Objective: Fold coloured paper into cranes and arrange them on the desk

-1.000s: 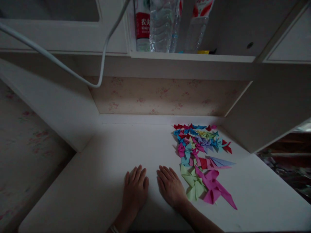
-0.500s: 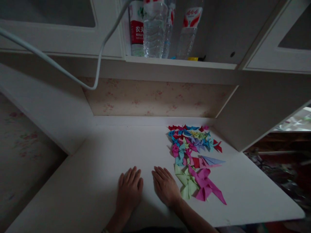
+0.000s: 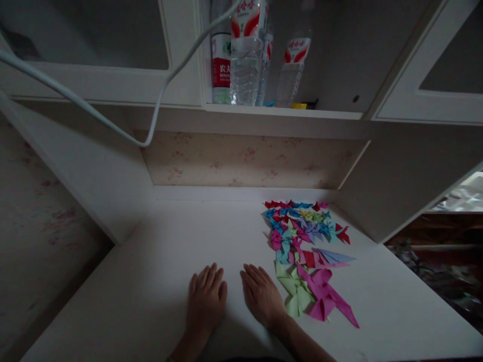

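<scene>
My left hand (image 3: 206,300) lies palm down on the white tabletop (image 3: 158,281), its fingers stretched out and nothing in it. To its right, my right hand (image 3: 263,295) also rests flat with the fingers extended and holds nothing. Close beside the right hand is a pale green folded-paper pinwheel (image 3: 296,291). A magenta folded-paper figure (image 3: 323,294) overlaps the pinwheel's right side. Behind them sit a lilac paper plane (image 3: 334,256) and a dense group of small colourful origami pieces (image 3: 298,226).
Above the table, an open shelf (image 3: 324,111) holds several plastic water bottles (image 3: 245,70) and a small yellow item (image 3: 299,106). A white cable (image 3: 90,110) loops down at upper left. Side panels (image 3: 418,176) flank the table, and flowered wallpaper (image 3: 245,158) covers the back.
The camera view has tilted up slightly, so everything appears a little lower and mostly further right. Both hands stay flat in place, and the paper pieces have not moved on the table.
</scene>
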### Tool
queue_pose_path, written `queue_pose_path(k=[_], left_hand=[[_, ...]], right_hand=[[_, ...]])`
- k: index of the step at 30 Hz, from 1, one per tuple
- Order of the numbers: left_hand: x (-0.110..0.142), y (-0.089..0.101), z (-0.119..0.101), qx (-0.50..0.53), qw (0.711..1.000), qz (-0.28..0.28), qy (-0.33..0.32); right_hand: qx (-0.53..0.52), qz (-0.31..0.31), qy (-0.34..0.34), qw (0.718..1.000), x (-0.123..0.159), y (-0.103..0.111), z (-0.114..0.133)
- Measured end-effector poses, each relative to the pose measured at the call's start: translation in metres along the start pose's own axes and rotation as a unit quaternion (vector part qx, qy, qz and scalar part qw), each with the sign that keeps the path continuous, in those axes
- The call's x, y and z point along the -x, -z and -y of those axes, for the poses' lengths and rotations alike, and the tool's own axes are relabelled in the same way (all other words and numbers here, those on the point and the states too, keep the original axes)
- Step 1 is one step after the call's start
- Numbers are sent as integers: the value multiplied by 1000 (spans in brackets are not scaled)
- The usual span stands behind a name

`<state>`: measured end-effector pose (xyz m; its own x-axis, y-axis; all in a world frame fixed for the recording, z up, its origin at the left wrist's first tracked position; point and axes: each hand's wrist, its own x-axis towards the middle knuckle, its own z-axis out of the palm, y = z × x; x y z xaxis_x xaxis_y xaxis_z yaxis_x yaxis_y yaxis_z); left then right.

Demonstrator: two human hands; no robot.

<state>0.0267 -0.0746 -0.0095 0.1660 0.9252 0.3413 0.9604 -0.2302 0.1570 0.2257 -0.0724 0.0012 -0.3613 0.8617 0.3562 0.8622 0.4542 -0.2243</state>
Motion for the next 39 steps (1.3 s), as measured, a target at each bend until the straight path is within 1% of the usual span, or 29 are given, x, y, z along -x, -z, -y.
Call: queue_pose_path(k=[5, 14, 22, 34, 39], left_hand=[[1, -4, 2, -6, 1000, 5, -8], [0, -6, 4, -17, 1000, -8, -20], [-1, -9, 6, -18, 999, 2, -27], [3, 4, -3, -22, 1000, 9, -19], [5, 5, -6, -19, 1000, 9, -13]], right_hand=[[-4, 6, -3, 1000, 0, -1, 0], [-11, 7, -6, 1000, -1, -1, -1], [-16, 13, -17, 1000, -3, 1, 1], [-18, -29, 5, 999, 5, -6, -2], [-22, -30, 1, 999, 9, -9, -2]])
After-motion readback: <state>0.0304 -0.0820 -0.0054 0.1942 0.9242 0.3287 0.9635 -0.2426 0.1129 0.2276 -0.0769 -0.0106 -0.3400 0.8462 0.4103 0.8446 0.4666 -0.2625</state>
